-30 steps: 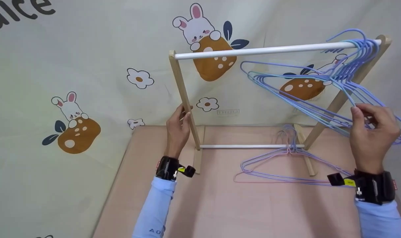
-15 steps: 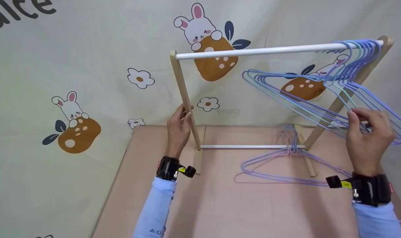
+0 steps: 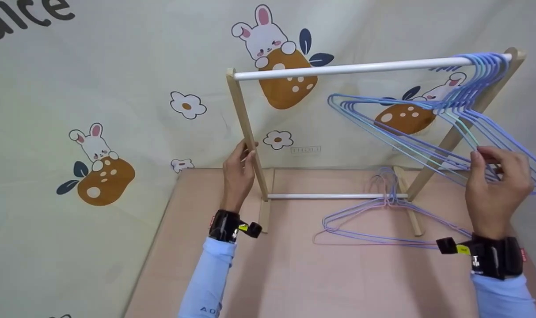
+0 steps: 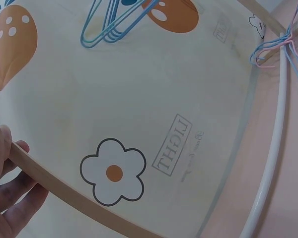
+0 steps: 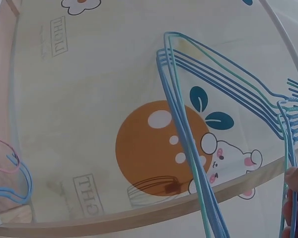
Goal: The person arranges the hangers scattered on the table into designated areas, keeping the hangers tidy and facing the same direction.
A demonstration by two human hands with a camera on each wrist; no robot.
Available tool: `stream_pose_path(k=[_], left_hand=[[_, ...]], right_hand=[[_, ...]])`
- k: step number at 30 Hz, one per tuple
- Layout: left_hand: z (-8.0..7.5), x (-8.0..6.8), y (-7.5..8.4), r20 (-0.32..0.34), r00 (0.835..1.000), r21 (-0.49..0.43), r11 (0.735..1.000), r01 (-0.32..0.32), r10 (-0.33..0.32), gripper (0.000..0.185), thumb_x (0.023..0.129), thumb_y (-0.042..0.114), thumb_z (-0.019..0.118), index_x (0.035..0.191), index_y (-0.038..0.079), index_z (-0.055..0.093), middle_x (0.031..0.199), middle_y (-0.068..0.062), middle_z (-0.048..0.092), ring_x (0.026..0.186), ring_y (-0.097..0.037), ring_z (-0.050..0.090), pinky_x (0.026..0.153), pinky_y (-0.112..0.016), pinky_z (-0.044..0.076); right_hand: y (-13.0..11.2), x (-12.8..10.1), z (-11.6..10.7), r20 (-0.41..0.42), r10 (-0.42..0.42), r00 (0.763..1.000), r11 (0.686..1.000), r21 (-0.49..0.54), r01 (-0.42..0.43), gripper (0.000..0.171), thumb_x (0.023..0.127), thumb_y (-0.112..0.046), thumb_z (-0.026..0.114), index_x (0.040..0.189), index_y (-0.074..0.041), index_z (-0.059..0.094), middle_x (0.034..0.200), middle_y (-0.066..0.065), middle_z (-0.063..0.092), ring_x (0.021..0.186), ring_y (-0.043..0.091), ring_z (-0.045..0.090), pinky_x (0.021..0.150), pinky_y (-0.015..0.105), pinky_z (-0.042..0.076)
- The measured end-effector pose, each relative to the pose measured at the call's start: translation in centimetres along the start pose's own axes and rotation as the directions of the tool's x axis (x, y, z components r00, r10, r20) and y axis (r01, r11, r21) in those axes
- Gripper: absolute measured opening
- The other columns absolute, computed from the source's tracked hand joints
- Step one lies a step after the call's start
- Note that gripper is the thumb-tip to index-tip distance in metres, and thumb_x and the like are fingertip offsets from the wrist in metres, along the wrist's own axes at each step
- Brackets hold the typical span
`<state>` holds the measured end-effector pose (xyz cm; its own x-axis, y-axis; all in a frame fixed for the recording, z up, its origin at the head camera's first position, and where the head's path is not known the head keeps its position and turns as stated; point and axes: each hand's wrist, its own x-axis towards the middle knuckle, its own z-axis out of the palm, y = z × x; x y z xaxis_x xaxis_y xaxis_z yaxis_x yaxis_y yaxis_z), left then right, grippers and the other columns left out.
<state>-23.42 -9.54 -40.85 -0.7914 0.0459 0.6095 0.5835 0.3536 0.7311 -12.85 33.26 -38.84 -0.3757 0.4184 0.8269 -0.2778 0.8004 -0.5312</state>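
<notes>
A small wooden rack [image 3: 245, 128] with a white top rail [image 3: 360, 67] stands on a pink tabletop [image 3: 294, 274]. My left hand [image 3: 240, 170] grips the rack's left upright [image 4: 64, 191]. Several blue and teal wire hangers [image 3: 409, 137] hang bunched at the rail's right end, also seen in the right wrist view [image 5: 188, 129]. My right hand [image 3: 497, 181] pinches the lower wires of those hangers. More hangers, pink and blue [image 3: 374, 221], lie flat on the tabletop by the lower white rail [image 3: 334, 195].
A cream backdrop [image 3: 117, 110] printed with rabbits and flowers surrounds the tabletop behind and at the left. The rack's right leg [image 3: 453, 137] slants behind the hanging hangers. Black wrist cameras sit on both light-blue sleeves.
The raised hook of one hanger came down onto the rail's right end with the others. My right hand stayed on the lower wires, shifting slightly. The left hand has not moved.
</notes>
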Motion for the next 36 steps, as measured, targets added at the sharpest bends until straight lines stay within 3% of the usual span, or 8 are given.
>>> stream_pose_path(k=[5,8,16,23,27,31,36], left_hand=[[0.0,0.0,0.0,0.003,1.000,0.002,1.000,0.005,-0.005,0.030,0.094,-0.005,0.049,0.124,-0.008,0.051,0.115,-0.020,0.060,0.105,-0.030,0.058,0.084,-0.033,0.052],[0.0,0.0,0.1,0.006,1.000,0.008,1.000,0.004,-0.004,0.029,0.094,-0.005,0.049,0.123,-0.009,0.051,0.115,-0.020,0.060,0.106,-0.030,0.058,0.084,-0.033,0.052],[-0.1,0.0,0.2,0.012,1.000,0.013,1.000,0.022,-0.023,0.033,0.094,-0.005,0.049,0.127,-0.006,0.049,0.116,-0.021,0.059,0.107,-0.029,0.058,0.084,-0.035,0.051],[0.0,0.0,0.0,0.012,1.000,-0.019,1.000,0.012,-0.012,0.032,0.094,-0.006,0.048,0.127,-0.006,0.050,0.114,-0.021,0.059,0.106,-0.033,0.058,0.083,-0.033,0.052],[0.1,0.1,-0.1,0.010,1.000,-0.023,1.000,0.009,-0.009,0.030,0.094,-0.006,0.048,0.124,-0.006,0.051,0.113,-0.021,0.059,0.105,-0.032,0.058,0.084,-0.032,0.052],[0.0,0.1,0.0,0.017,1.000,-0.008,1.000,0.020,-0.019,0.030,0.095,-0.005,0.048,0.125,-0.008,0.050,0.114,-0.020,0.059,0.106,-0.030,0.058,0.085,-0.032,0.051],[0.0,0.0,0.1,0.009,1.000,0.002,1.000,0.008,-0.008,0.030,0.094,-0.006,0.048,0.125,-0.008,0.051,0.114,-0.020,0.060,0.106,-0.030,0.058,0.084,-0.033,0.052]], right_hand=[[1.0,-0.3,-0.2,-0.012,0.001,1.000,1.000,-0.025,-0.001,0.016,0.089,-0.005,0.060,0.102,0.001,0.067,0.100,-0.010,0.055,0.096,0.012,0.049,0.079,0.020,0.035],[0.9,-0.4,-0.4,-0.037,0.000,0.999,0.999,-0.042,-0.002,0.017,0.090,-0.003,0.057,0.103,0.000,0.067,0.105,-0.016,0.049,0.101,0.015,0.047,0.086,0.024,0.037],[-0.5,-0.5,-0.6,-0.113,-0.018,0.993,0.999,-0.031,0.015,0.019,0.087,-0.006,0.056,0.102,0.001,0.065,0.106,0.001,0.054,0.106,0.020,0.044,0.096,0.030,0.027],[-2.3,-2.0,0.6,-0.116,-0.036,0.993,0.990,0.128,0.051,0.019,0.082,0.006,0.052,0.093,0.004,0.067,0.092,0.014,0.059,0.091,0.025,0.050,0.081,0.025,0.036],[-2.0,-3.8,1.6,-0.058,-0.087,0.995,0.968,0.229,0.098,0.018,0.080,0.008,0.051,0.085,0.006,0.068,0.084,0.018,0.059,0.082,0.026,0.050,0.074,0.023,0.035],[0.1,-5.9,2.5,0.068,-0.153,0.986,0.952,0.277,0.129,0.017,0.080,0.009,0.051,0.081,0.006,0.067,0.083,0.020,0.060,0.079,0.028,0.050,0.074,0.024,0.034],[3.8,-8.5,3.0,0.278,-0.170,0.945,0.965,0.241,0.102,0.020,0.079,0.013,0.052,0.086,0.003,0.068,0.087,0.014,0.060,0.080,0.024,0.048,0.073,0.022,0.033]])
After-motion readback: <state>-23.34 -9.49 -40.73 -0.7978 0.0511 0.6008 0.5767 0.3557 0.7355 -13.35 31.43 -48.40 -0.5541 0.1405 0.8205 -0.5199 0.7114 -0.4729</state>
